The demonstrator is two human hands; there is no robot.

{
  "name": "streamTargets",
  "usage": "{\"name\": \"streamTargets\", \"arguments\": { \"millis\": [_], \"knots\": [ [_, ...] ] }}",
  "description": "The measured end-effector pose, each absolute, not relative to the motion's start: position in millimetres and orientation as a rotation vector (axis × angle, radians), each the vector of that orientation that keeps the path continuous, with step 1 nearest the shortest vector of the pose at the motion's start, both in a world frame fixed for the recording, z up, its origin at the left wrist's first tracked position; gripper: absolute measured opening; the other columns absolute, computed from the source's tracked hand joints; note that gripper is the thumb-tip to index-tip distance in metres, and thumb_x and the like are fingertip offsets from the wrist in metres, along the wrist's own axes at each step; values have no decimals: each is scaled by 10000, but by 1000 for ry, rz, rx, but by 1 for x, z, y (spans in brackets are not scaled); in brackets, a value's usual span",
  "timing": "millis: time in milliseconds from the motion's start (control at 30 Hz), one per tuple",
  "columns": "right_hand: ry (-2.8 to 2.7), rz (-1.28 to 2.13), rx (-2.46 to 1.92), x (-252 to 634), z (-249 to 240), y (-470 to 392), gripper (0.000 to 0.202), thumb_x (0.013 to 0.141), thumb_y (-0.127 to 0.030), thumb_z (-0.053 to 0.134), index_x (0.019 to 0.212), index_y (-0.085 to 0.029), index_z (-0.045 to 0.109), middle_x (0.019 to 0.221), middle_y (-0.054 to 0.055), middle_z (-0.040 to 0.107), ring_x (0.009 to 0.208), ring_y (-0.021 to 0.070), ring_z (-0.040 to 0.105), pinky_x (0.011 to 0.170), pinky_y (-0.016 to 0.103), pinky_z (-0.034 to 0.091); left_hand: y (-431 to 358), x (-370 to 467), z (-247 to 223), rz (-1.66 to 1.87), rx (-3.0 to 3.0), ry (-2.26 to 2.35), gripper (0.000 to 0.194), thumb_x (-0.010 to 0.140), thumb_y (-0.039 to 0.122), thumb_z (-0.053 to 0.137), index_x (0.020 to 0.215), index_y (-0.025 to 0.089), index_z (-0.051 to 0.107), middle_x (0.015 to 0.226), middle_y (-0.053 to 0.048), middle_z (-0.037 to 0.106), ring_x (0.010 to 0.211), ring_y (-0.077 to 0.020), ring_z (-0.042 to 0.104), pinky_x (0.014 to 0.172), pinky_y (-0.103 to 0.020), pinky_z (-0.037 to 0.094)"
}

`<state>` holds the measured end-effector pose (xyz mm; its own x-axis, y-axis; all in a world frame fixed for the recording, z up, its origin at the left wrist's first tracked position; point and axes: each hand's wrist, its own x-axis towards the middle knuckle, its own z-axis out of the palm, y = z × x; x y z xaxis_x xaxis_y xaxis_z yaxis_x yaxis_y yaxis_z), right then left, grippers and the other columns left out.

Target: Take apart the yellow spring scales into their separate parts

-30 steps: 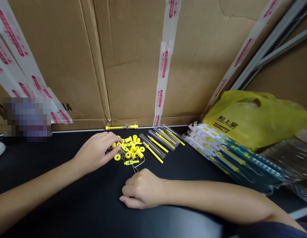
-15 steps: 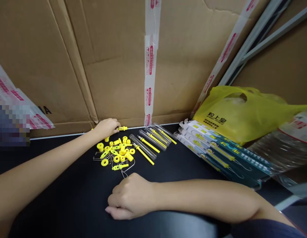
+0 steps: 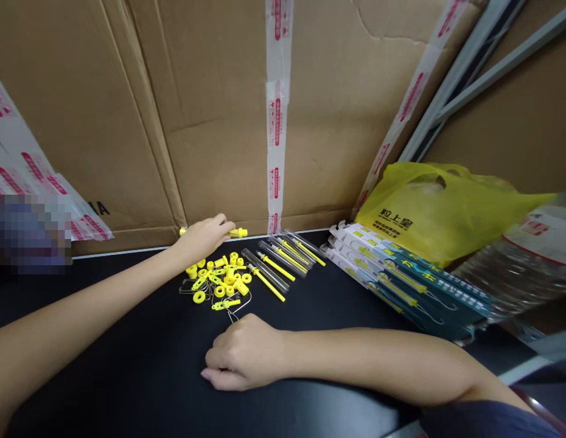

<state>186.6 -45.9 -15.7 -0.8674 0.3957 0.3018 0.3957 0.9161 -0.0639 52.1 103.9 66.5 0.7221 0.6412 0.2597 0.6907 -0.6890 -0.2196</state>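
My left hand is at the back of the black table, against the cardboard. Its fingers are closed over a spring scale, whose yellow ends stick out on both sides. In the foreground my right hand rests as a loose fist, and nothing shows in it. Between the hands lies a pile of yellow rings and caps, with metal hooks and springs among them. To the right of the pile, several clear tubes lie slanted beside yellow rods with springs.
Stacked printed boxes picturing spring scales stand at the right. Behind them are a yellow plastic bag and a clear plastic container. A taped cardboard wall closes off the back, and a metal frame rises at the right.
My left hand has shifted slightly to the right with the spring scale, whose left yellow end shows more. My right hand stays a fist in nearly the same place. The view has shifted a little.
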Motion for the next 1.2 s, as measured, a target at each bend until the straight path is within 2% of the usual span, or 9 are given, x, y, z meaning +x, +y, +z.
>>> {"name": "streamTargets", "arguments": {
  "millis": [200,267,367,467,533,667,867,1000,1200],
  "knots": [
    [-2577,267,-650,191,-9,-45,402,916,-394,374,584,-177,438,552,-36,532,520,81,474,484,217,247,29,21,84,-507,-2616,-847,267,937,324,374,1144,192,479,1070,-79,525,887,-189,564,783,-330,477],
    [-2381,456,-692,194,-8,-44,430,940,-368,318,558,-177,368,521,-41,440,496,75,404,513,211,279,3,8,69,-561,-2656,-807,250,936,303,378,1138,184,465,1051,-77,565,959,-200,562,826,-337,477],
    [-2010,675,-781,197,-9,-41,475,960,-398,230,545,-187,320,514,-37,367,490,80,351,524,222,298,-26,-1,35,-695,-2619,-734,209,923,249,381,1101,168,454,951,-67,622,882,-185,601,786,-314,502],
    [-1767,816,-828,197,-11,-38,496,948,-457,256,539,-188,335,509,-38,334,490,84,323,501,226,289,-36,0,7,-789,-2597,-710,211,906,200,337,1073,153,457,897,-68,631,801,-173,624,681,-274,522],
    [-1735,884,-841,196,-11,-36,475,937,-464,302,552,-187,336,526,-43,314,499,81,295,485,219,274,-36,1,-2,-743,-2622,-657,211,894,198,343,1060,164,469,854,-48,625,728,-163,624,616,-266,518],
    [-1927,872,-842,194,-7,-37,420,911,-400,423,565,-178,335,549,-51,309,513,71,284,496,209,261,-34,-1,-4,-724,-2619,-742,212,884,202,357,1057,159,471,859,-45,614,724,-167,627,602,-271,518],
    [-1998,910,-964,196,-7,-36,396,937,-385,381,601,-177,350,579,-46,324,544,75,304,534,213,275,-34,-4,-5,-546,-2606,-839,204,916,249,367,1072,171,473,833,-19,582,667,-170,610,546,-283,490],
    [-2028,939,-965,195,-9,-33,395,927,-412,396,610,-177,369,585,-44,339,556,81,316,548,219,281,-32,-6,-7,-440,-2605,-864,282,946,334,369,1185,200,438,864,-10,581,659,-155,613,548,-265,471],
    [-1978,956,-956,194,-9,-30,370,917,-428,412,643,-181,386,619,-41,361,588,88,332,570,217,305,-28,-8,-9,-391,-2513,-911,350,953,361,356,1281,240,377,882,-7,580,582,-129,590,476,-242,402]
  ]
}}
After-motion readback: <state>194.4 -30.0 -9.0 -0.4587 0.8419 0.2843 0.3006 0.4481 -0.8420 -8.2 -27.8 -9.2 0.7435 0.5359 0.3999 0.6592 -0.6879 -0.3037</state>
